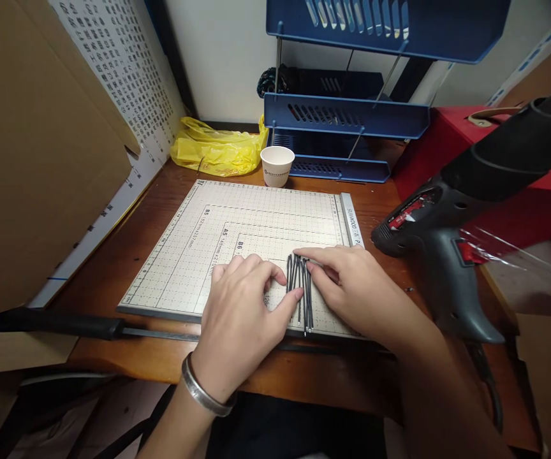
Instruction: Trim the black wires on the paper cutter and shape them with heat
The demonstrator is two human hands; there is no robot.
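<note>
Several short, thin black wires (307, 296) with pale tips lie side by side in a loose bundle on the gridded board of a paper cutter (175, 255). My left hand (244, 306) rests at their left side, its thumb tip touching the bundle and its index finger bent, with a gap between the two. On the right, my right hand (352, 280) lies over the board, index finger stretched along the upper ends of the wires and thumb beside them. Its other fingers are partly hidden.
The cutter's black-handled arm (98, 326) extends left along the front. A grey heat gun (452, 255) stands at right before a red box (509, 210). Behind are a paper cup (277, 169), a yellow plastic bag (218, 150) and blue shelf trays (347, 115). Cardboard (41, 140) rises at left.
</note>
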